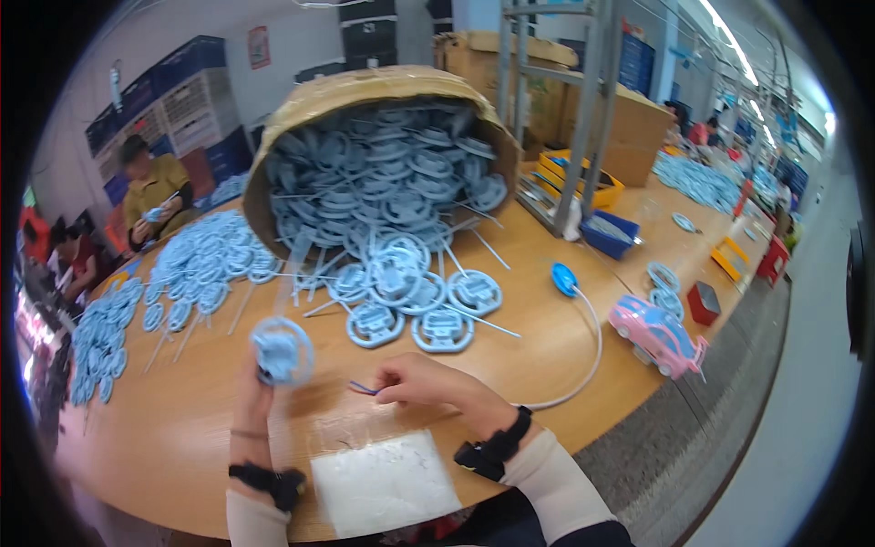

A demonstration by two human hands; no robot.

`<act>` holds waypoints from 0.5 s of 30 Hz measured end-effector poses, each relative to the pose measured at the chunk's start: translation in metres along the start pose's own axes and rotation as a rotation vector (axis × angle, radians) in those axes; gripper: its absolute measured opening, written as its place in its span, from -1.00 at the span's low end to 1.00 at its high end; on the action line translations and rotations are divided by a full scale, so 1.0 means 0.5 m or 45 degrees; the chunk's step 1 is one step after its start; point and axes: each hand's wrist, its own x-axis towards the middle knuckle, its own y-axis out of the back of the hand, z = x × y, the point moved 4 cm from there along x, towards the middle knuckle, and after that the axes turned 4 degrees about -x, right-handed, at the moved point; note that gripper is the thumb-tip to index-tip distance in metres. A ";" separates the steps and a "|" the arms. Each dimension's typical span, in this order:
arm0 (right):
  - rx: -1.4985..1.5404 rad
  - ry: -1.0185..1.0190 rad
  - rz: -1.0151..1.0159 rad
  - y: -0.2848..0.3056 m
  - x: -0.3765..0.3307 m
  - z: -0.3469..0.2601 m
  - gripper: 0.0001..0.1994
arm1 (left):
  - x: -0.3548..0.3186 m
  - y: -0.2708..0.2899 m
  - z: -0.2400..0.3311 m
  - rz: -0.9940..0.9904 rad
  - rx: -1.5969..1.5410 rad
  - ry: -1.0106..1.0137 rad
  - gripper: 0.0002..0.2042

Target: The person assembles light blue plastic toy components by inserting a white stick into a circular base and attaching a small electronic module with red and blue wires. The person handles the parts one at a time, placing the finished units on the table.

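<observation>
Fingers (260, 369) of the left hand (255, 401) are wrapped around a round pale-blue plastic wheel part (283, 351), holding it up off the desk (182, 428) at the near left. Over on the right hand (428, 383), the fingertips are pinched narrow on a thin blue wire (363, 388), its loose end lying just above the wood, close beside the raised part but not touching it.

Just beyond the hands, a spill of the same blue parts (401, 283) fans out from a tipped cardboard drum (365, 91), thin sprue rods poking out in every direction. A white pad (383, 492) lies at the near edge between the forearms. To the right sit a pink toy car (658, 335) and a white cable (583, 365) curling from a blue plug.

Risk, as I judge it: that wire is fine and held only at the tips, so a slack pinch could let it slide away. The drum leans heavily too; a knock could send more parts sliding into the working space.
</observation>
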 end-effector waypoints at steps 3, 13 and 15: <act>0.044 0.085 0.160 0.022 0.001 0.004 -0.83 | 0.113 0.026 0.101 0.136 -0.649 -0.075 -0.53; 0.326 0.251 0.687 0.080 -0.011 -0.028 -0.86 | 0.178 -0.335 -0.150 -0.295 1.972 -0.574 -0.14; 0.389 0.217 0.811 0.101 -0.023 -0.010 -0.82 | 0.177 -0.382 -0.200 -0.347 2.071 -0.638 -0.11</act>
